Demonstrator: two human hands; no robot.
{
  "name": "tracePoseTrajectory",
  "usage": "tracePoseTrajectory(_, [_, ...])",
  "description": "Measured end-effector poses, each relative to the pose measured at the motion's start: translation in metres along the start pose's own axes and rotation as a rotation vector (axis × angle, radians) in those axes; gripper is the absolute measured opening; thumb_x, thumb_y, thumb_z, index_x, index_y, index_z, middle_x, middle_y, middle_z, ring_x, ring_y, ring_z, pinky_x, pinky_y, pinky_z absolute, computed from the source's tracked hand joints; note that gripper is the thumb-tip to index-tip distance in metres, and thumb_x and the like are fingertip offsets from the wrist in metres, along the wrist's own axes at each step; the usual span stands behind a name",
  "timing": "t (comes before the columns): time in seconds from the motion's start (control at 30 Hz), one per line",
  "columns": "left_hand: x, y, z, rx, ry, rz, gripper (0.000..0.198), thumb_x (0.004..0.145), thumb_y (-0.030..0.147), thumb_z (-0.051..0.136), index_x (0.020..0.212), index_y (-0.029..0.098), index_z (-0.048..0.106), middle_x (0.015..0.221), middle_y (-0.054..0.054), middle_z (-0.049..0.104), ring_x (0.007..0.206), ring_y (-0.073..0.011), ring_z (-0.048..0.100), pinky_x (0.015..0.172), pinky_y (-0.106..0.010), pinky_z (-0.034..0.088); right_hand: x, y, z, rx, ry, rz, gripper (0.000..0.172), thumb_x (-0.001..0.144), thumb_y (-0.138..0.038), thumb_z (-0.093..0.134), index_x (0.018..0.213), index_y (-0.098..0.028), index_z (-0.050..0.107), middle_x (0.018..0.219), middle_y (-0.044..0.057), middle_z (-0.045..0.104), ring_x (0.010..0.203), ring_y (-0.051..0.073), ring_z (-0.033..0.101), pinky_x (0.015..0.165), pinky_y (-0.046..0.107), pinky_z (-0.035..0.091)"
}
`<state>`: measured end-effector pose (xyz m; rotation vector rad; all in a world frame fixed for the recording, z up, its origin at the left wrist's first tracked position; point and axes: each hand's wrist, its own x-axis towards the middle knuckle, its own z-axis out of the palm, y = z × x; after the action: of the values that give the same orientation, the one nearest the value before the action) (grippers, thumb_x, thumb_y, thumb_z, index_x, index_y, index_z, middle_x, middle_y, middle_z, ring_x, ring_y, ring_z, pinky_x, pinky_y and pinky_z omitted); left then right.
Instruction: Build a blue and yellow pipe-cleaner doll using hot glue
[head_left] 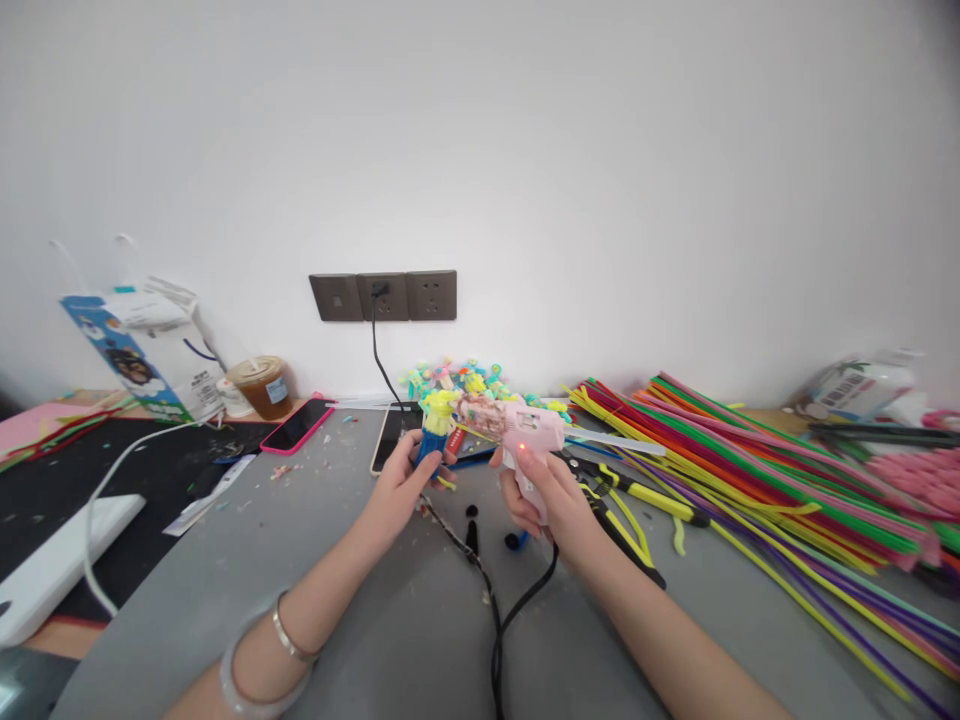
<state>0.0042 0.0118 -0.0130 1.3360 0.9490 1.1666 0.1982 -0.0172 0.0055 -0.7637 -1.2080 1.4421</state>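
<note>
My left hand is closed around a small figure of yellow and blue pipe cleaner, held upright above the grey mat. Wrapped around the grip of a pink hot glue gun is my right hand. A red light glows on the gun's side, and a clear glue stick juts out of its back. The messy brown-stained nozzle points left at the figure's yellow top; whether they touch I cannot tell. From the grip a black cord runs down toward me.
Bundled coloured pipe cleaners lie at right, beside yellow-black pliers. Small colourful figures are piled against the wall. At left are a pink-edged phone, a lidded drink cup, a carton bag and a white power strip.
</note>
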Motion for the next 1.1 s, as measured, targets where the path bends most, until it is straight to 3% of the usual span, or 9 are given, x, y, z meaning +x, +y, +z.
tracePoseTrajectory(1.1, [-0.0027, 0.0013, 0.0012, -0.049, -0.018, 0.015, 0.040, 0.084, 0.052, 0.068, 0.103, 0.019, 0.055, 0.095, -0.004, 0.068, 0.077, -0.0161, 0.068, 0.068, -0.027, 0.053, 0.0014, -0.0010, -0.0019, -0.044, 0.025, -0.024, 0.050, 0.081, -0.067, 0.059, 0.086, -0.018, 0.054, 0.041, -0.012, 0.035, 0.031, 0.005, 0.024, 0.034, 0.020, 0.021])
